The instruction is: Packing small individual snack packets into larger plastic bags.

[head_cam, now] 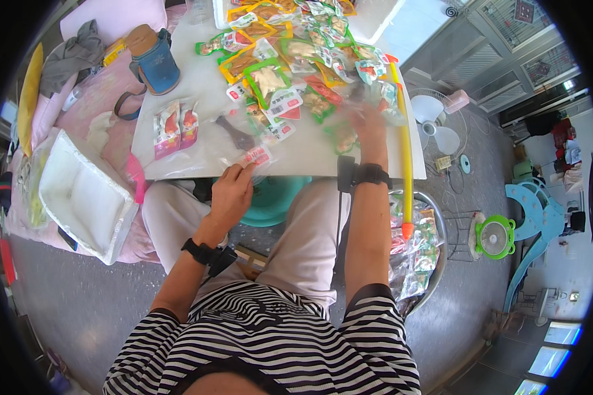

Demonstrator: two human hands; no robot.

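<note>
At the table's near edge, my left hand (233, 190) has its fingers curled on the labelled end of a clear plastic packet (257, 157). A dark brown drumstick-shaped piece (234, 132) lies just beyond, under clear film. My right hand (368, 126), blurred, reaches into the packets on the right side of the table; whether it grips one is unclear. Next to it is a green-edged packet (343, 137), also blurred. A heap of vacuum-packed food packets (286, 54) with yellow, green and red borders covers the far part. Two pink-bottomed packets (175, 129) lie side by side at left.
A yellow tube with orange ends (406, 163) runs along the table's right side. Below it stands a metal basin (442, 232) of packets. A blue flask (155, 64) is at the table's left. A foam box (86, 197) rests on the bed; a teal basin (272, 207) sits under the table.
</note>
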